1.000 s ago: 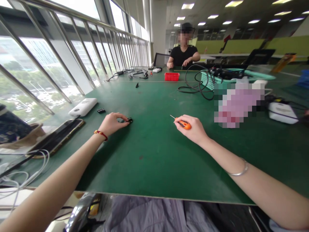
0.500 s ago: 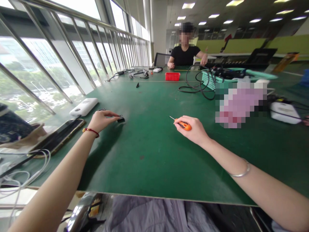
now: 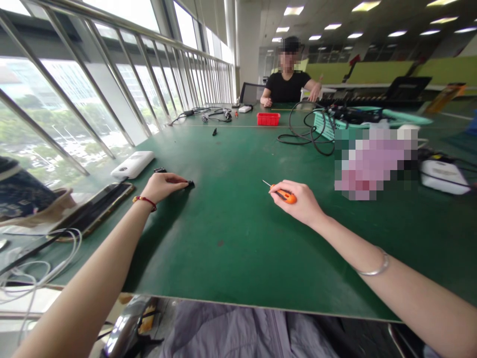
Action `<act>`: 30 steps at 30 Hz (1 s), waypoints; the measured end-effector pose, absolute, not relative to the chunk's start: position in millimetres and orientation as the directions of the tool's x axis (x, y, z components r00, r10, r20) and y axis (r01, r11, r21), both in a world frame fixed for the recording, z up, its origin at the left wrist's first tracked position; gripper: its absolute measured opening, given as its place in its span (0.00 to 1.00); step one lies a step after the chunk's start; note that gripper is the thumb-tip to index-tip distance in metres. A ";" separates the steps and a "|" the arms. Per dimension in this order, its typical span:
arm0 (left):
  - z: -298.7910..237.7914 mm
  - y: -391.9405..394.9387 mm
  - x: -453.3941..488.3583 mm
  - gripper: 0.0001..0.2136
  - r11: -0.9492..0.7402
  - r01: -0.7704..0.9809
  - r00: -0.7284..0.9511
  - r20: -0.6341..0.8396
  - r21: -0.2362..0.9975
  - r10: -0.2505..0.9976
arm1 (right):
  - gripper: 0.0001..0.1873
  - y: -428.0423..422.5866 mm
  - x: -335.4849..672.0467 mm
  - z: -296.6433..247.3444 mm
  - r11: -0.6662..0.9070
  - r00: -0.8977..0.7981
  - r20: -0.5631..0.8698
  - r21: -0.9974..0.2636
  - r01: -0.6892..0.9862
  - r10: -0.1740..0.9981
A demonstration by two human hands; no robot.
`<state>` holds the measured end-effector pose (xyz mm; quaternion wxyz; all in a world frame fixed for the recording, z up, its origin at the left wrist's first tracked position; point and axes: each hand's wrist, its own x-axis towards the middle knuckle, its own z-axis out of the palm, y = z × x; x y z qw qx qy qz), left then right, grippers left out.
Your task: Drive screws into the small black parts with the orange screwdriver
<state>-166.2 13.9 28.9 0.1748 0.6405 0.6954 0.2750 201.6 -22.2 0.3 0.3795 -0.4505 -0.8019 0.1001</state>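
My left hand [image 3: 161, 186] rests on the green table [image 3: 238, 238], fingers pinched round a small black part [image 3: 190, 184] that pokes out past the fingertips. Another small black part [image 3: 160, 170] lies just behind that hand. My right hand [image 3: 300, 201] is closed round an orange-handled screwdriver [image 3: 283, 195], whose thin metal tip points left and away from me. The two hands are well apart.
A white power bank [image 3: 133, 164] and a dark phone [image 3: 93, 210] lie at the left, with white cables [image 3: 33, 263] near the edge. Farther off are a red tray [image 3: 268, 119], black cables [image 3: 309, 134], a teal basket [image 3: 328, 124] and a seated person [image 3: 288, 84].
My left hand slid left with the small black part, away from the table's middle toward the power bank. My right hand with the screwdriver stayed put.
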 end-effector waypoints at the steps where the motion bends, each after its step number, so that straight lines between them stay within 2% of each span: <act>1: 29.2 13.5 -166.2 0.20 0.022 0.793 -0.109 0.107 0.609 0.988 | 0.06 -22.1 201.5 0.3 0.574 -0.311 0.515 -0.498 0.650 0.799; 15: 27.8 13.6 -164.4 0.21 -0.001 0.836 -0.074 0.116 0.549 0.990 | 0.06 -21.0 201.8 -0.9 0.581 -0.338 0.502 -0.477 0.660 0.796; 22: 25.2 13.6 -157.6 0.21 -0.012 0.880 -0.095 0.201 0.475 0.975 | 0.06 -22.4 200.4 1.0 0.581 -0.339 0.501 -0.477 0.660 0.796; 26: 20.4 13.9 -137.0 0.20 -0.114 0.842 0.002 0.209 0.528 0.978 | 0.06 -22.1 199.5 0.6 0.574 -0.327 0.506 -0.475 0.666 0.798; 30: 15.3 9.5 -89.6 0.15 -0.299 0.772 0.188 0.248 0.561 0.950 | 0.06 -22.7 197.1 0.9 0.557 -0.303 0.513 -0.466 0.688 0.803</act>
